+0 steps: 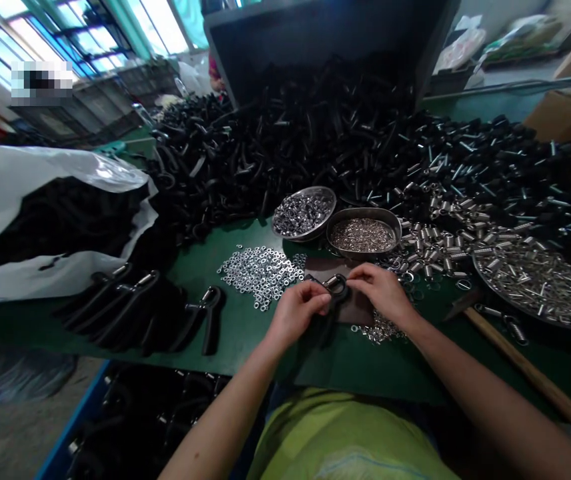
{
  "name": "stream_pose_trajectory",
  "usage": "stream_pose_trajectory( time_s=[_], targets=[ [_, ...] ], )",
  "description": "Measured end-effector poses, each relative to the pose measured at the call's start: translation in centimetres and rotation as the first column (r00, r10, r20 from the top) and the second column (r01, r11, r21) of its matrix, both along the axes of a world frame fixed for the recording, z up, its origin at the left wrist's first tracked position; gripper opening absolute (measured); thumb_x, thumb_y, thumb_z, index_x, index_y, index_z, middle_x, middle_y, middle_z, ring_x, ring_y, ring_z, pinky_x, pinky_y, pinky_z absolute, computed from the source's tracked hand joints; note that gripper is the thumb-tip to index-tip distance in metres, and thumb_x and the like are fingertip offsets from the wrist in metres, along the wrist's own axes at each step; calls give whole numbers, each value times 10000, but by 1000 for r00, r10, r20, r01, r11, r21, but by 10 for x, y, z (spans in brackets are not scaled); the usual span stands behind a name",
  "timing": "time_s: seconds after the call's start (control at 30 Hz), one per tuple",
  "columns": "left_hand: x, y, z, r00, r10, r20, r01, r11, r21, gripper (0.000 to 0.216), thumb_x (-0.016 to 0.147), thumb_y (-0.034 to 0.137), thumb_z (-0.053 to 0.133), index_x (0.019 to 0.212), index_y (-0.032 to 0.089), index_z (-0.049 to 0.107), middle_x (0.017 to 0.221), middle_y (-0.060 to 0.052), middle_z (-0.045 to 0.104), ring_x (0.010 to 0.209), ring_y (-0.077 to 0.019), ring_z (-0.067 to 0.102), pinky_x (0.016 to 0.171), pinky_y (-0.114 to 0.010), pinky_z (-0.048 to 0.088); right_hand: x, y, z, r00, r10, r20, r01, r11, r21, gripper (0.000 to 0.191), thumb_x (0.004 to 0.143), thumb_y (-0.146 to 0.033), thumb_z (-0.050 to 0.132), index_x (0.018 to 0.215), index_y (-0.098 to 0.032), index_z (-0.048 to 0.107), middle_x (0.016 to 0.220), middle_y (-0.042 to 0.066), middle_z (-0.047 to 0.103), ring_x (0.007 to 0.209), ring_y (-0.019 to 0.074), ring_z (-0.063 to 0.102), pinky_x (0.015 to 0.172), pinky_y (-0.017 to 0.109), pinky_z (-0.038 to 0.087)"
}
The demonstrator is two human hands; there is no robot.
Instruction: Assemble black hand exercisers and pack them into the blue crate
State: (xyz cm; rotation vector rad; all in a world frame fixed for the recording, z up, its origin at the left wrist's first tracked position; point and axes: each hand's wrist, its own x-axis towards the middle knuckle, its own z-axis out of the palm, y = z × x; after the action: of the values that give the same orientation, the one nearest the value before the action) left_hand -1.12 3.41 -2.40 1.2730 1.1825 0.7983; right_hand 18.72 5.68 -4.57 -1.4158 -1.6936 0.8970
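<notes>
Above a small brown plate (365,310) on the bench, my left hand (296,308) is closed around one side of a black hand grip strengthener (339,289). A short metal spring (333,281) spans its curved top end. The thumb and forefinger of my right hand (381,292) pinch together at the other side of that curved end; whether they also hold a tiny part cannot be seen. The lower handles hang in shadow below my hands. Left of my left hand lies a spread of small metal nuts (260,273), and small shiny parts (383,328) lie beneath my right wrist.
Metal bowls of small parts (305,212) (364,233) stand ahead, before a heap of black handles (285,147). Springs (440,243), a dish of pins (555,283) and a wooden-handled hammer (525,370) lie right. Assembled grips (213,323) and a white bag (60,277) are left.
</notes>
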Motion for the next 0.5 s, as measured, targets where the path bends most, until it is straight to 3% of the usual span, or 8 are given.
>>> stream_pose_trajectory(
  time_s=[0.23, 0.5],
  targets=[
    [-25, 8, -5, 971, 117, -208, -85, 984, 159, 144, 748, 310, 628, 751, 166, 632, 710, 10, 614, 651, -120, 544, 598, -215, 401, -10, 25, -8, 996, 14, 89, -18, 999, 42, 59, 747, -214, 617, 729, -189, 668, 791, 18, 627, 751, 156, 583, 704, 289, 425],
    [-21, 14, -7, 937, 114, -330, -11, 954, 299, 73, 755, 245, 652, 735, 176, 667, 770, -3, 627, 756, -142, 566, 694, -250, 405, -11, 27, -5, 985, 60, 163, -68, 997, 45, 74, 760, -200, 608, 734, -193, 677, 809, 17, 634, 779, 156, 586, 730, 281, 421]
  ],
)
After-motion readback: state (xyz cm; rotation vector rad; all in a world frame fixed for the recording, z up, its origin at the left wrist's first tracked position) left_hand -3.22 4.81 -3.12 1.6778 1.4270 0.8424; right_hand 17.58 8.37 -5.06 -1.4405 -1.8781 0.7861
